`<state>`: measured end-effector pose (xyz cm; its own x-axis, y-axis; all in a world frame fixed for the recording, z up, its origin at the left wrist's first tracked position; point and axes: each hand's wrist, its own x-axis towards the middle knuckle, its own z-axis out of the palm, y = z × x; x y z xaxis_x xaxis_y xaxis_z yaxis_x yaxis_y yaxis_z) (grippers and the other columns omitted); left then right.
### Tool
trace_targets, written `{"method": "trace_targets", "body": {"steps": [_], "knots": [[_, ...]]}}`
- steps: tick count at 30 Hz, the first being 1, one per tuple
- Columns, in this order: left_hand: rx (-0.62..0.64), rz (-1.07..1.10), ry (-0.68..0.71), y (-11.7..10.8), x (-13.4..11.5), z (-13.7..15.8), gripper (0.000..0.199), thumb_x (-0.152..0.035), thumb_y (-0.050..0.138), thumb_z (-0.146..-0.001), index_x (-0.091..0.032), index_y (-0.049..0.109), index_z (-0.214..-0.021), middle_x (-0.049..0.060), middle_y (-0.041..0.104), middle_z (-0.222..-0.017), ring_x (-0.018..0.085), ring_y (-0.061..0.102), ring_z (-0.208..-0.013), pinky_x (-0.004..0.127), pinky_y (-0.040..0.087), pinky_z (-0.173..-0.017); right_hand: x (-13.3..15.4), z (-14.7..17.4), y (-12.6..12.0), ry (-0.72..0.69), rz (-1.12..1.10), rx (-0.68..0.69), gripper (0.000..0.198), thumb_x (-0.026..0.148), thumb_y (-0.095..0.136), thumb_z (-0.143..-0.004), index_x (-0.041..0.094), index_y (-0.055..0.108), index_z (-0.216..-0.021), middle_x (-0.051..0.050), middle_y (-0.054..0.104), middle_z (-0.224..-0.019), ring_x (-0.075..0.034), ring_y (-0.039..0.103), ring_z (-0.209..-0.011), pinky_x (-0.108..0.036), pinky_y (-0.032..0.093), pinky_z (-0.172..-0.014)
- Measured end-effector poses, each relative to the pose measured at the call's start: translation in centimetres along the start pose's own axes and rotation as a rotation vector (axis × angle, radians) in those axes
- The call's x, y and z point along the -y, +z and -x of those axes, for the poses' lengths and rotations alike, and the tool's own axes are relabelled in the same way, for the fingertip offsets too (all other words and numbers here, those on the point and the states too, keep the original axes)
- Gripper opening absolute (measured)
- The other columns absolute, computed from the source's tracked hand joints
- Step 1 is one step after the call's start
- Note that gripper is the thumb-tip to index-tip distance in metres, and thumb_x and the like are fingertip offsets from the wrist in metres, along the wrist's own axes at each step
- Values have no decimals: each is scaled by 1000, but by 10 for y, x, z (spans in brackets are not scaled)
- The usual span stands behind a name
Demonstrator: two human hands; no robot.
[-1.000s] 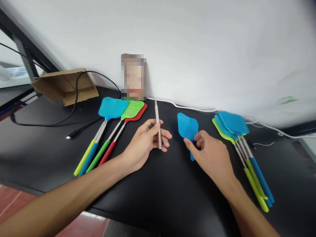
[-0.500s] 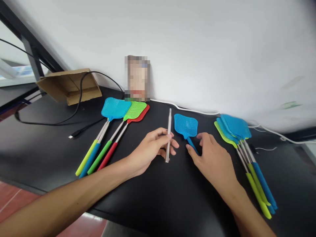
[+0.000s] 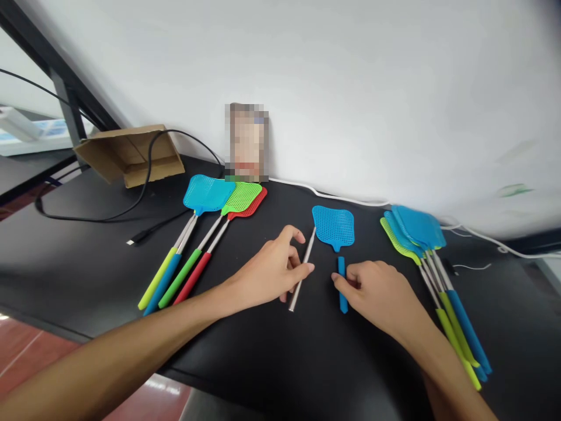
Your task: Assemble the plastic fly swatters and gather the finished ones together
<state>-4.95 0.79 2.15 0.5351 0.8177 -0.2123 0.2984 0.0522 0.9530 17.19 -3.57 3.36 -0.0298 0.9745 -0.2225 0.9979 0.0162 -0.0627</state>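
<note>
My left hand [image 3: 274, 266] holds a slim silver metal rod [image 3: 309, 248] between thumb and fingers, its index finger lifted off. The rod leans, its narrow tip up close to the left edge of a blue fly swatter head [image 3: 334, 227]. That perforated head lies on the black table with a short stub pointing toward me. In my right hand [image 3: 379, 295], thumb and fingers pinch a blue handle sleeve [image 3: 342, 301], upright just below the stub and apart from it. Part of the rod is hidden behind my left thumb.
Several assembled fly swatters [image 3: 209, 193] lie fanned at the left. Another pile of swatters [image 3: 418, 225] sits at the right. Behind are an open cardboard box [image 3: 153, 166], a black cable [image 3: 149, 166], a blurred-out package [image 3: 248, 140] and a white cable [image 3: 315, 192] along the wall.
My right hand has pulled the blue handle sleeve toward me, away from the swatter head, and holds it. The rod in my left hand has tilted and come lower.
</note>
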Motion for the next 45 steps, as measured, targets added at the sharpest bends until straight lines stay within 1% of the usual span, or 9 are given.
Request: {"method": "trace_targets", "body": {"steps": [4,9,12,16,20,24,27,38,45], "knots": [[-94,-337,142,-2,0,3,14,-28,64,-93,-23,52,-99,-7,57,-58,13,50,-50,25,34,-54,1,-1,2,7,22,-9,50,48,47,-98,22,45,-56,-4,59,-59,-21,56,-61,-34,19,-58],[-126,-511,206,1,4,2,8,-30,61,-95,-23,57,-95,-4,56,-60,16,49,-52,28,31,-56,2,-2,3,12,23,-9,50,50,48,-99,22,47,-57,-4,61,-61,-21,55,-61,-33,20,-58],[-180,-756,163,2,1,2,19,-40,61,-95,-21,61,-94,2,62,-66,20,58,-59,29,35,-59,2,-2,2,23,2,-5,52,55,47,-99,22,48,-58,-3,62,-62,-21,55,-60,-33,21,-57],[-218,-1051,54,3,-6,3,51,-67,54,-92,-18,66,-83,9,66,-71,31,68,-72,38,46,-68,2,-2,-2,56,-11,10,51,61,51,-95,23,49,-60,-2,62,-61,-20,52,-58,-32,23,-57],[-177,-1111,44,4,-8,3,60,-74,53,-88,-16,69,-78,13,70,-76,36,71,-78,43,49,-70,5,-1,-3,55,10,20,51,63,52,-94,24,48,-61,-1,61,-61,-20,50,-58,-32,23,-56],[-183,-1144,59,4,-6,3,34,-46,57,-90,-18,69,-76,10,68,-70,35,71,-74,40,46,-65,8,-1,0,47,42,2,49,61,50,-95,24,48,-64,-2,61,-63,-21,52,-58,-31,21,-56],[-183,-1171,57,3,-6,3,27,-37,55,-89,-19,69,-75,9,66,-65,34,70,-71,38,42,-61,9,-2,2,32,43,-22,48,61,50,-96,23,49,-66,-2,62,-64,-21,55,-59,-31,20,-56],[-173,-1195,49,0,-3,0,48,-57,50,-97,-21,63,-69,7,67,-66,27,65,-63,33,24,-57,5,-4,6,-2,40,-64,43,53,48,-99,23,55,-69,-4,64,-65,-23,61,-61,-32,18,-54],[-165,-1178,46,-1,-3,-1,50,-59,51,-97,-21,61,-66,5,66,-63,25,63,-62,33,22,-59,6,-5,2,10,11,-57,41,54,50,-98,23,57,-71,-4,65,-65,-24,64,-64,-32,18,-55]]}}
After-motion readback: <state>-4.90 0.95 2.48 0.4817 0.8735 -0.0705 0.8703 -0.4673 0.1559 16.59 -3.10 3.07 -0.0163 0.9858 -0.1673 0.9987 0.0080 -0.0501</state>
